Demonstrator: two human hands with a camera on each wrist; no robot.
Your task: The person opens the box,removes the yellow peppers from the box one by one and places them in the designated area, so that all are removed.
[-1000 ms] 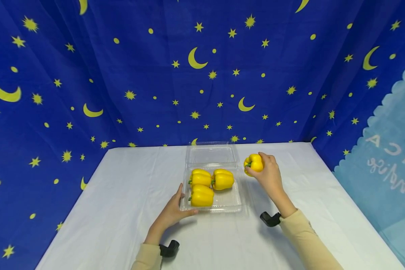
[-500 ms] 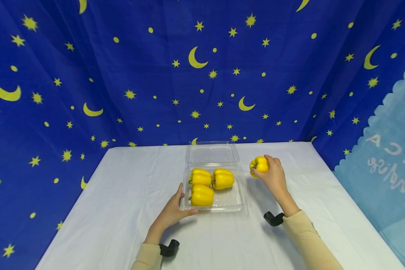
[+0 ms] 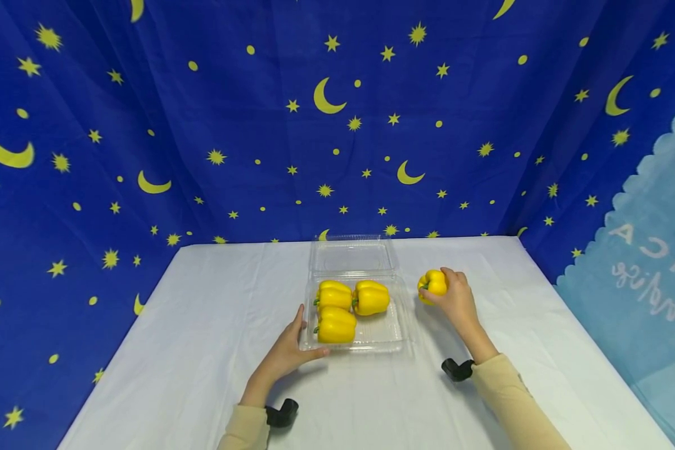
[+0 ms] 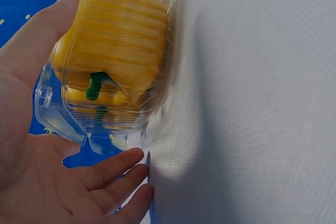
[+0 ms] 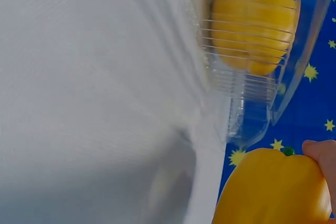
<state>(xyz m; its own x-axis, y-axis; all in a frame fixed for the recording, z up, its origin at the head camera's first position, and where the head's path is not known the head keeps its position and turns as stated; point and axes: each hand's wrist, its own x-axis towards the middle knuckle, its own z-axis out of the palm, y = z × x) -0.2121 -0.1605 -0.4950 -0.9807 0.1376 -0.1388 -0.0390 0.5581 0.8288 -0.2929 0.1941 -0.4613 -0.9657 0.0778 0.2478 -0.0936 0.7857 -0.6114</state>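
Fingers of your right hand (image 3: pixel 457 304) grip pepper (image 3: pixel 432 285), shifted farther right of container (image 3: pixel 379 333); near corner stays unfilled, left hand (image 3: pixel 285 353) spread alongside.

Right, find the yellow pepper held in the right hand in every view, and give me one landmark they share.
Head: the held pepper is right of centre, below mid-height, in the right hand.
Left wrist: not in this picture.
Right wrist: the held pepper is at bottom right, cut off by the lower edge.
Shared landmark: the clear container, visible in all three.
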